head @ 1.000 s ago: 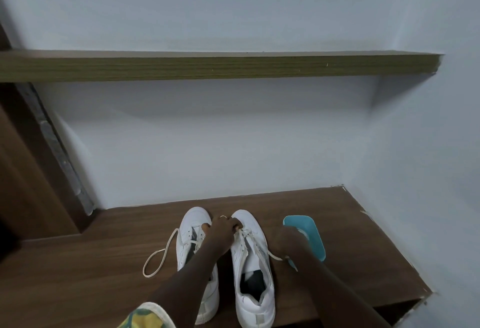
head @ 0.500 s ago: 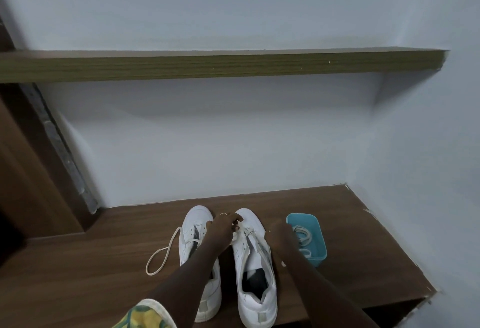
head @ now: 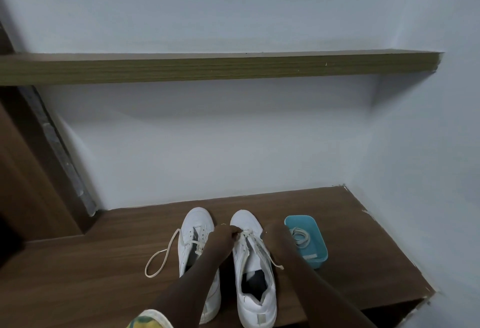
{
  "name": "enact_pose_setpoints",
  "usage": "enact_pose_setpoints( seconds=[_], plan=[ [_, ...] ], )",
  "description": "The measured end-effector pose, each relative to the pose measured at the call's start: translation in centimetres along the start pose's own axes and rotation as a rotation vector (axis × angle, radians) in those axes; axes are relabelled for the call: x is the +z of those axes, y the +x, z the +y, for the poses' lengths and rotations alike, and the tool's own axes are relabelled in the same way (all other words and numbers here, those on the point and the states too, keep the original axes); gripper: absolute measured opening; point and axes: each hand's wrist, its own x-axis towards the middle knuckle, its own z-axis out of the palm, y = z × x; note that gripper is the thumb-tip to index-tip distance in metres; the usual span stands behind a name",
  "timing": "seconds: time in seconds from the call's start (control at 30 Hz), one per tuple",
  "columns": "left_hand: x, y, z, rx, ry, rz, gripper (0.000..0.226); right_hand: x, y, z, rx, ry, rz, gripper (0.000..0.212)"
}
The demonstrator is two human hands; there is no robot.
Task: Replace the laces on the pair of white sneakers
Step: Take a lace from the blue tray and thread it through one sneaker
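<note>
Two white sneakers stand side by side on the brown wooden surface, toes toward the wall. The left sneaker has a loose lace looping out to its left. My left hand pinches the lace at the lowest eyelets of the right sneaker. My right hand sits at that shoe's right side, fingers curled on the lace, whose end trails beside my wrist. How the fingertips lie is hard to see.
A small blue tray with a coiled white lace in it stands right of the shoes. A white wall rises behind, another on the right. A wooden shelf runs overhead. The surface's front edge drops off at the lower right.
My right hand has come in from beside the blue tray to the right sneaker's lace. My left hand has stayed at the lower eyelets. The camera shifted slightly.
</note>
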Motion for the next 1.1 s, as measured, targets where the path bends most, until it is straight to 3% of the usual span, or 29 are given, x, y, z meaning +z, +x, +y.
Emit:
enact_pose_setpoints(
  seconds=[0.23,0.43,0.83,1.1],
  plan=[
    [-0.3,-0.4,0.1,-0.006,0.031,-0.021,0.03,1.3,0.4,-0.4,-0.065,0.069,0.019,0.027],
    [-0.1,-0.8,0.4,-0.13,0.081,-0.021,0.028,1.4,0.4,-0.1,-0.088,0.228,0.018,0.032],
    [-0.8,-0.6,-0.4,-0.118,0.193,-0.057,0.021,1.7,0.8,0.4,-0.101,0.185,-0.058,0.053],
    [-1.2,-0.9,-0.4,-0.12,0.184,-0.018,0.02,2.5,1.4,1.0,-0.126,0.151,-0.048,0.051]
  ],
)
